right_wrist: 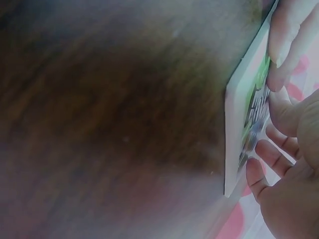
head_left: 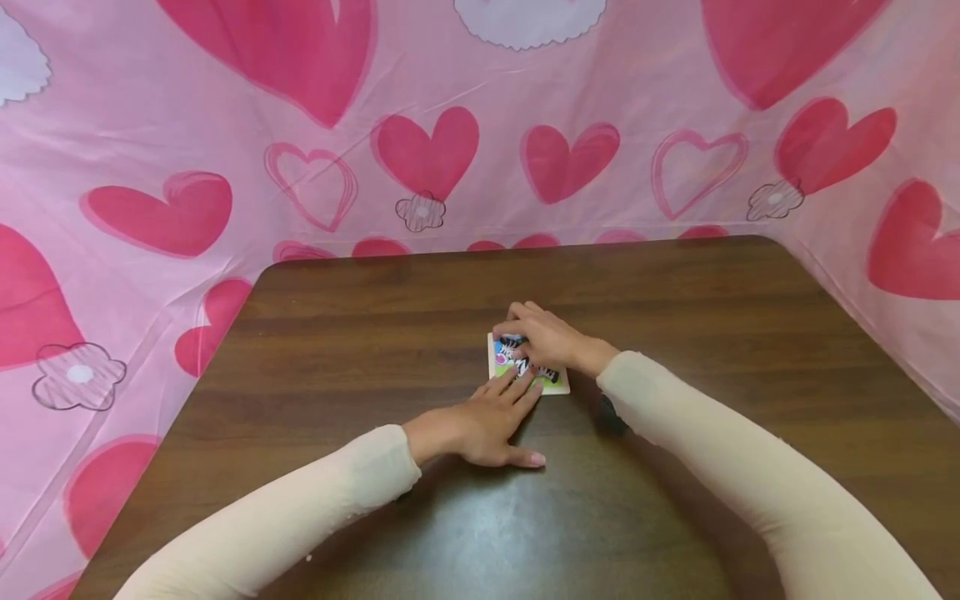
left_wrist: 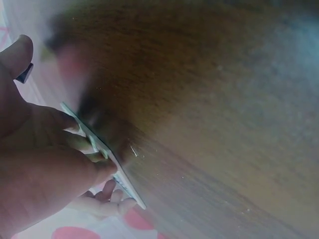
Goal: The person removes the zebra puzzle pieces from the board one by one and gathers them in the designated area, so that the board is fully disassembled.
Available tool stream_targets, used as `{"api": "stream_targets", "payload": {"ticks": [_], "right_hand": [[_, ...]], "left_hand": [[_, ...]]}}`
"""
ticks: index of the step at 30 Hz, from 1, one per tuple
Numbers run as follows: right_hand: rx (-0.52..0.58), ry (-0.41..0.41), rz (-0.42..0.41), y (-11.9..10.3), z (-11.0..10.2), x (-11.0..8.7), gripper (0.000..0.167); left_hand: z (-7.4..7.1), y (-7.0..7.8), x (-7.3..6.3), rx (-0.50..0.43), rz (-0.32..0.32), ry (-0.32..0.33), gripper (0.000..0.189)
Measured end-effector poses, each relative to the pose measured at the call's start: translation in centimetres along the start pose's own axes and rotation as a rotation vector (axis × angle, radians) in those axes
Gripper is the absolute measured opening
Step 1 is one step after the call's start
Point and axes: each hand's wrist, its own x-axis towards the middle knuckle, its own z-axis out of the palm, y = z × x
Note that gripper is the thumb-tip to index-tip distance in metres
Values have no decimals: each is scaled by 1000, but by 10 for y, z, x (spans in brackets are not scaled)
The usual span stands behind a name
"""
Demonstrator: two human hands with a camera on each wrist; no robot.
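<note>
A small white-bordered card with a zebra picture (head_left: 501,360) lies flat on the brown table. My left hand (head_left: 489,423) reaches in from the near side, its straight fingers resting on the card's lower part and its thumb out on the table. Over the upper right of the card, my right hand (head_left: 553,337) has loosely bent fingers at the far edge. In the right wrist view its thumb (right_wrist: 283,110) touches the picture (right_wrist: 255,112) beside the left fingertips (right_wrist: 277,82). The two hands hide much of the zebra. Edge-on, the card (left_wrist: 125,184) shows as thin in the left wrist view.
The wood-grain table (head_left: 360,333) has rounded far corners and reaches well beyond both arms. Behind it and along its sides hangs a pink cloth (head_left: 495,83) printed with hearts. Light-coloured sleeves (head_left: 697,417) cover both forearms.
</note>
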Motion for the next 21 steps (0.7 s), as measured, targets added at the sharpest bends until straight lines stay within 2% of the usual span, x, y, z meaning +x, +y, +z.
{"api": "stream_targets", "payload": {"ticks": [4, 11, 21], "right_hand": [[2, -8, 0, 1, -1, 2, 33], [22, 28, -48, 1, -1, 4, 29], [82, 36, -27, -2, -1, 5, 32]], "left_hand": [[-2, 1, -1, 5, 0, 0, 96], [-1, 2, -1, 13, -1, -5, 96], [0, 0, 0, 11, -9, -1, 96]]}}
